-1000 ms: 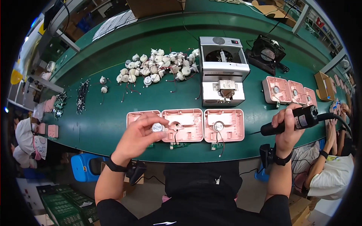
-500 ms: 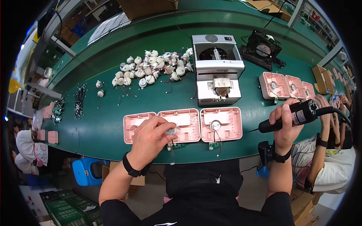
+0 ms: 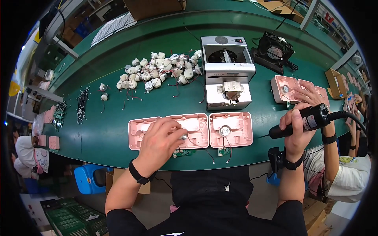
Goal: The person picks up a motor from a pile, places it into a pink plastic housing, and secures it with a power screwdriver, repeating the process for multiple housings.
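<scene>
My left hand (image 3: 159, 137) pinches a small round metal motor (image 3: 184, 136) over the middle pink plastic housing (image 3: 197, 121). The motor's thin wires trail right and over the housing's near edge. Part of the left pink housing (image 3: 135, 126) is hidden behind this hand. Beside them, the right pink housing (image 3: 244, 122) has another motor (image 3: 225, 131) seated in it, its wires hanging out toward me. A green circuit board (image 3: 224, 152) lies at its near edge. My right hand (image 3: 296, 135) is wrapped around a black corded electric screwdriver (image 3: 311, 118), its bit pointing left.
A heap of white-capped motors (image 3: 157, 70) lies behind the housings. A grey machine (image 3: 228, 70) stands at centre, a black fan (image 3: 273, 53) to its right. At right, a co-worker's hand (image 3: 309, 94) reaches over more pink housings (image 3: 281, 92). Screws (image 3: 82, 104) lie left.
My left hand has tilted the motor slightly, and its wires have swung right. A co-worker's hand has moved onto the pink housings at the right. The screwdriver has barely moved.
</scene>
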Demonstrator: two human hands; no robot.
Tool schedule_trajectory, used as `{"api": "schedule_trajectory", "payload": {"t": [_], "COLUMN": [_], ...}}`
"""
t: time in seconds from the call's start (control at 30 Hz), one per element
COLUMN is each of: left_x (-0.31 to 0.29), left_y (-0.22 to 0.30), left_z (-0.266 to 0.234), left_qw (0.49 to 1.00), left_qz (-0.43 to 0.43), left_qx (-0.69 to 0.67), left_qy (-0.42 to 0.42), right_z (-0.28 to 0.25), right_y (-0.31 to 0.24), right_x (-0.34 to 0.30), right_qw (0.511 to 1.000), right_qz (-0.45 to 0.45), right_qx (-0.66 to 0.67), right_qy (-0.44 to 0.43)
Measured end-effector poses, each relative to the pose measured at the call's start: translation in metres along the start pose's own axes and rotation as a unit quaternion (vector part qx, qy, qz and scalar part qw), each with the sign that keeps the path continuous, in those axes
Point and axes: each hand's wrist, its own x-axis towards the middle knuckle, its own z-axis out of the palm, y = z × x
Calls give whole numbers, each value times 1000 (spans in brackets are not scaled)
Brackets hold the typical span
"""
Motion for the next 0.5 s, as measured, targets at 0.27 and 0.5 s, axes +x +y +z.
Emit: {"api": "schedule_trajectory", "payload": {"t": [0.27,0.5], "left_x": [13,19], "left_y": [6,10], "left_z": [-8,-6], "left_qw": [991,989], "left_qz": [75,73], "left_qx": [44,56], "left_qy": [-102,-113], "right_z": [2,-4], "right_y": [-5,-2], "right_x": [-4,-3], "right_qw": [999,999], "right_qz": [38,43], "right_qx": [14,15], "right_qy": [7,11]}}
